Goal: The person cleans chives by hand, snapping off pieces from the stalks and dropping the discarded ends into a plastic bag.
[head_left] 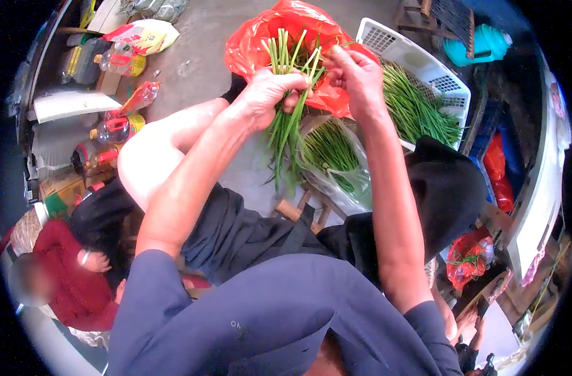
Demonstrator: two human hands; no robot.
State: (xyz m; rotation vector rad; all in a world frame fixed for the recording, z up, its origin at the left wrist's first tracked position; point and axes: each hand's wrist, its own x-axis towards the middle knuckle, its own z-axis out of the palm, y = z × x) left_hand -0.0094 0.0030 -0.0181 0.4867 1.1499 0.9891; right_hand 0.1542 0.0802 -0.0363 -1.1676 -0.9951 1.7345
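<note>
A loose bunch of long green stalks with pale cut ends, like garlic chives (289, 135), is gripped in my left hand (265, 95). The pale ends stick up and the leafy ends hang down. Just to the right, my right hand (359, 76) is closed in a pinch, and a thin green strand shows at its fingertips. Behind both hands a red plastic bag (251, 47) stands open, with bits of green inside. A clear plastic bag (355, 195) holding more green stalks (331, 150) lies below, between my forearms.
A white plastic basket (417, 53) with many green stalks (414, 103) stands at right, near a teal jug (480, 45). Several oil bottles (120, 62) line the left side. Another person in a dark red top (76, 276) sits lower left. Red bag (467, 260) at lower right.
</note>
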